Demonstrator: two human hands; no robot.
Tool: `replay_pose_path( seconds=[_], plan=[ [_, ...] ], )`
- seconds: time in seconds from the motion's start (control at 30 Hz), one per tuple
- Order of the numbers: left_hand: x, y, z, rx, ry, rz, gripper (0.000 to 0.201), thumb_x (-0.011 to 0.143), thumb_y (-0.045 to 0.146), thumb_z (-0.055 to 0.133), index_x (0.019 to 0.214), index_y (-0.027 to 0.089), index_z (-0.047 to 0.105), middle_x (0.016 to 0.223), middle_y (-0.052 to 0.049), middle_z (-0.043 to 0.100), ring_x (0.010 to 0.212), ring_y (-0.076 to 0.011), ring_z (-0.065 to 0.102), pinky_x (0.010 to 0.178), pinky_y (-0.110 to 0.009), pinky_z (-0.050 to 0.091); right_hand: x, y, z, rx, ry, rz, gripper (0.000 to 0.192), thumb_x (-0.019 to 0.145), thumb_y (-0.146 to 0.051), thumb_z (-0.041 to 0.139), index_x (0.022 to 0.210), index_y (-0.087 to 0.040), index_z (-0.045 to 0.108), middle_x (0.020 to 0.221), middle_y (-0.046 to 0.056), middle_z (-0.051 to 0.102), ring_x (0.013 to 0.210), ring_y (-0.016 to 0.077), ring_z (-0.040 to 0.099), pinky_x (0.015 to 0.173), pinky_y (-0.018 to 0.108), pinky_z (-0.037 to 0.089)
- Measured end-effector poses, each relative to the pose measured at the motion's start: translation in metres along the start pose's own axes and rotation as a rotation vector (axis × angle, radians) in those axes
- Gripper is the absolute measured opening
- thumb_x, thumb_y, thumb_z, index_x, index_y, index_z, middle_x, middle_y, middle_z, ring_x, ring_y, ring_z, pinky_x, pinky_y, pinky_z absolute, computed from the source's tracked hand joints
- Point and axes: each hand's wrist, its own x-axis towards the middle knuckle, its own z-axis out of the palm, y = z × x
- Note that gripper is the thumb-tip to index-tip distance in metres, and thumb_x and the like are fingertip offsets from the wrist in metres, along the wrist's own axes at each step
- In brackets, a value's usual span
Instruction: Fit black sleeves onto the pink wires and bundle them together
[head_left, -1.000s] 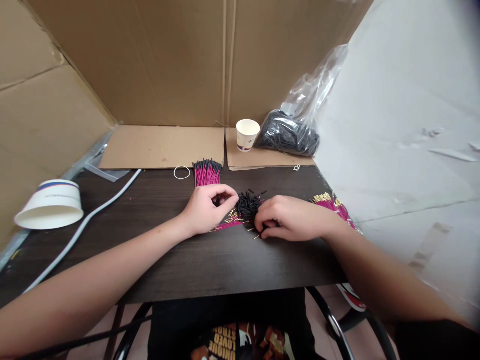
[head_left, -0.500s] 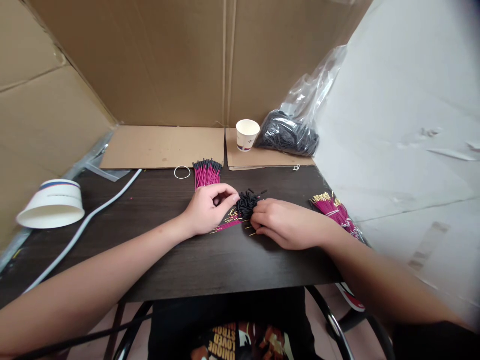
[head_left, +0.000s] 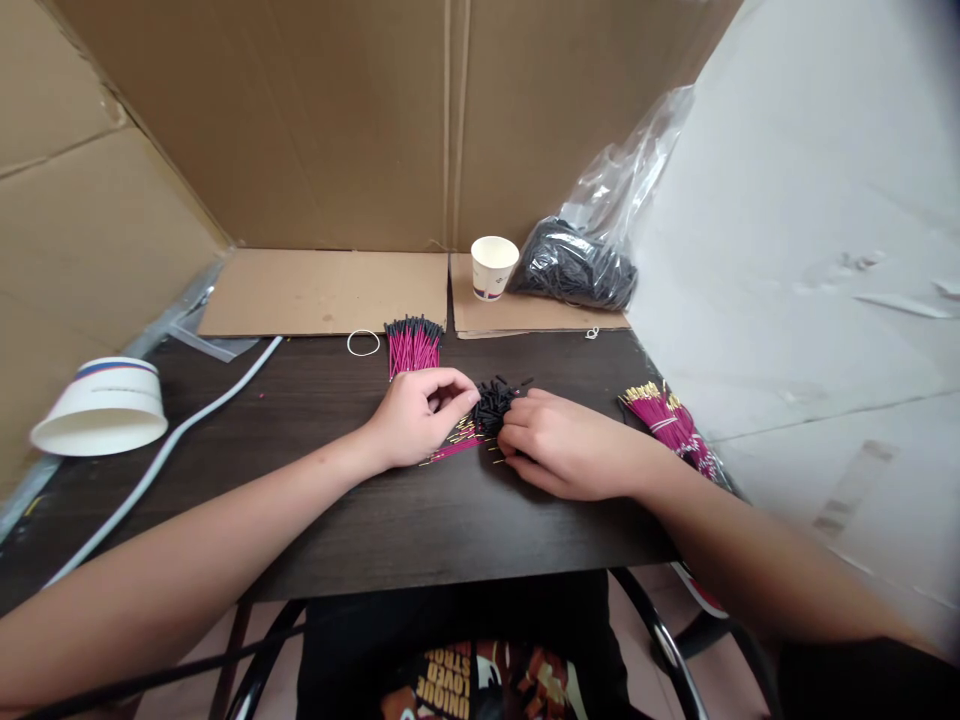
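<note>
The grip of the left hand (head_left: 416, 418) pinches thin magenta wires with gold tips (head_left: 459, 445) flat on the dark wooden table (head_left: 315, 500), while the right hand (head_left: 559, 445), fingers curled, picks in the pile of small black tubes (head_left: 493, 405) just beside, seemingly to keep both close.

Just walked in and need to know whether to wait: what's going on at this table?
A person sits at a dark table with both hands in a small heap of short black tubes. The left hand rests on loose pink wires with gold tips; the right hand fingers the heap's edge. A fanned bundle of black-capped pink wires lies behind, another pink bundle to the right.
</note>
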Motion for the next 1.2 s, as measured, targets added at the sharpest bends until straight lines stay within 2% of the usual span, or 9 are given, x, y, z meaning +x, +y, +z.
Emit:
replay_pose_path(
  seconds=[0.17,0.3,0.43,0.57,0.63,0.9,0.97,1.03,1.2],
  plan=[
    [-0.001,-0.001,0.0,0.008,0.004,0.007,0.021,0.101,0.033,0.072,0.093,0.016,0.081,0.077,-0.003,0.074,0.063,-0.0142,0.057,0.059,-0.027,0.044,0.005,-0.003,0.012,-0.184,0.06,-0.027,0.025,0.11,-0.025,0.057,0.091,-0.015,0.07,0.087,0.009,0.07,0.083,0.0238,0.056,0.084,0.041,0.034],
    [-0.001,-0.001,0.001,0.008,-0.002,0.005,0.021,0.101,0.034,0.072,0.094,0.016,0.081,0.078,-0.004,0.076,0.064,-0.0156,0.06,0.06,-0.028,0.046,0.008,-0.003,0.015,-0.223,0.088,-0.035,0.026,0.11,-0.023,0.057,0.09,-0.015,0.07,0.086,0.009,0.07,0.082,0.0238,0.055,0.083,0.041,0.032],
    [0.0,0.001,0.0,0.013,-0.004,0.005,0.022,0.101,0.034,0.072,0.093,0.016,0.08,0.076,-0.003,0.074,0.062,-0.0149,0.058,0.059,-0.028,0.045,0.006,-0.001,0.01,-0.11,0.092,-0.047,0.023,0.109,-0.024,0.058,0.091,-0.016,0.069,0.088,0.009,0.07,0.084,0.0236,0.055,0.083,0.04,0.034],
    [-0.001,0.001,0.0,0.007,-0.01,-0.001,0.02,0.1,0.033,0.072,0.093,0.017,0.08,0.076,-0.003,0.074,0.063,-0.0149,0.058,0.06,-0.028,0.045,0.001,0.0,0.001,0.138,0.036,-0.072,0.01,0.103,-0.026,0.069,0.1,-0.017,0.07,0.093,0.006,0.069,0.089,0.023,0.058,0.087,0.037,0.039],
    [0.0,0.001,0.0,0.007,-0.015,-0.004,0.019,0.1,0.032,0.072,0.093,0.017,0.08,0.076,-0.003,0.073,0.063,-0.0148,0.058,0.06,-0.028,0.045,0.0,-0.001,-0.001,0.192,0.007,-0.064,0.006,0.104,-0.023,0.069,0.103,-0.017,0.071,0.097,0.007,0.07,0.092,0.0233,0.059,0.089,0.037,0.04],
    [-0.001,0.0,0.0,0.006,-0.022,0.0,0.02,0.101,0.033,0.072,0.093,0.017,0.08,0.076,-0.003,0.073,0.065,-0.015,0.059,0.061,-0.028,0.046,0.003,-0.009,0.008,0.064,0.002,-0.028,0.015,0.109,-0.016,0.056,0.099,-0.016,0.067,0.096,0.01,0.067,0.092,0.0257,0.054,0.094,0.043,0.043],
    [-0.001,0.0,0.0,-0.005,-0.023,0.001,0.02,0.101,0.033,0.072,0.093,0.017,0.08,0.077,-0.003,0.074,0.066,-0.0154,0.06,0.062,-0.028,0.047,0.003,-0.009,0.009,0.088,0.046,-0.039,0.013,0.109,-0.014,0.055,0.101,-0.016,0.065,0.098,0.011,0.066,0.093,0.0261,0.054,0.094,0.043,0.044],
    [0.0,0.0,0.0,-0.015,-0.02,0.003,0.02,0.101,0.033,0.072,0.093,0.017,0.08,0.079,-0.004,0.076,0.066,-0.0157,0.062,0.062,-0.028,0.048,0.003,-0.008,0.009,0.155,0.143,-0.048,0.013,0.11,-0.013,0.051,0.104,-0.017,0.062,0.102,0.012,0.066,0.095,0.0261,0.054,0.094,0.043,0.046],
    [0.0,0.0,-0.002,-0.052,-0.024,-0.007,0.02,0.102,0.034,0.072,0.096,0.016,0.08,0.084,-0.005,0.078,0.07,-0.0165,0.065,0.064,-0.028,0.051,0.004,0.001,0.011,0.257,0.528,-0.037,0.015,0.113,-0.011,0.045,0.107,-0.021,0.055,0.095,0.006,0.067,0.084,0.021,0.057,0.086,0.038,0.049]
  ],
)
